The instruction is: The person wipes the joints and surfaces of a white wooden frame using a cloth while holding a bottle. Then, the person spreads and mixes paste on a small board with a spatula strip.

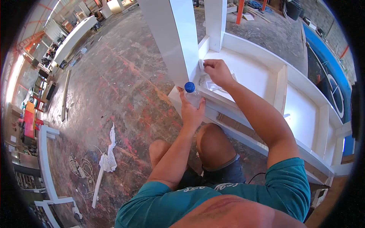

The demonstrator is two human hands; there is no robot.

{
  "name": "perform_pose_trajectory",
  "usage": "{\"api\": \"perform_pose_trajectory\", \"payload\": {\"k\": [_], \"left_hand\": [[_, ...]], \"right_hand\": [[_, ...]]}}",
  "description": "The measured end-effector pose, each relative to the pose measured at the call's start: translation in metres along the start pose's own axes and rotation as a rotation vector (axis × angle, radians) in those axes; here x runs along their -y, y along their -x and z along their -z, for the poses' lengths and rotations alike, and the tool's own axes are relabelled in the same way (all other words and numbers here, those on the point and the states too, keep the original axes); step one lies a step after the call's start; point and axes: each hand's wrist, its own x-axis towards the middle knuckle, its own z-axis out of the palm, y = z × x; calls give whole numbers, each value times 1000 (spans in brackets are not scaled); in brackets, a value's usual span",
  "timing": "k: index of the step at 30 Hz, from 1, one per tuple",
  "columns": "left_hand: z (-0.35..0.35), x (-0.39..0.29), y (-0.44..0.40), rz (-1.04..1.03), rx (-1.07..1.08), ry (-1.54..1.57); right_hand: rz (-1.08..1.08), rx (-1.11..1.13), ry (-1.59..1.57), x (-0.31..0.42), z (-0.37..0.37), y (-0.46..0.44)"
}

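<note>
Your left hand (192,111) is wrapped around a clear bottle (194,98), its blue cap (189,87) on, at the white frame's near-left corner. Just beyond, your right hand (220,72) pinches a white cloth (201,65) near the foot of the tall white post (185,41), over the left end of the shallow white frame (253,70). You seem to be wiping that joint; the next move likely calls for light pressure there and a steady bottle. White lettering (192,188) on your shirt (171,203) is too small to read; you can make out no label on the bottle.
</note>
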Motion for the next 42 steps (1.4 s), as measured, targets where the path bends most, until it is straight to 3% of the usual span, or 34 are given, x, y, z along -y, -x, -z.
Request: {"api": "perform_pose_trajectory", "payload": {"k": [3,6,9,12,16,19,22,25,28,31,34,37,42], "left_hand": [[-1,3,-1,-45,6,29],[-4,9,-5,-140,-26,-1],[-3,7,-2,-109,-19,8],[0,-1,-2,-57,10,61],[3,-8,-2,-49,28,47],[6,-14,-1,-28,31,36],[2,-8,1,-14,-3,-41],[1,-1,-3,-86,-10,-61],[5,-9,-1,-6,23,-78],[5,-11,2,4,9,-84],[2,-4,0,-43,-5,-120],[2,-1,-1,-73,-3,-114],[2,-2,-1,-59,-3,-99]], "right_hand": [[62,-7,-45,-4,0,1],[257,-115,-485,-16,-12,-9],[118,-78,-274,-9,-5,-3],[22,60,179,-18,0,-7],[105,-31,5,-10,-1,-1],[227,-103,-479,-12,-12,-4],[165,-77,-314,-17,-11,-8],[-24,97,128,0,1,1],[69,21,8,-2,1,1],[201,-129,-474,-8,-9,-5],[166,-83,-440,-7,-10,0],[1,34,-93,-17,-6,-6],[200,-58,-478,-14,-11,-6]]}}
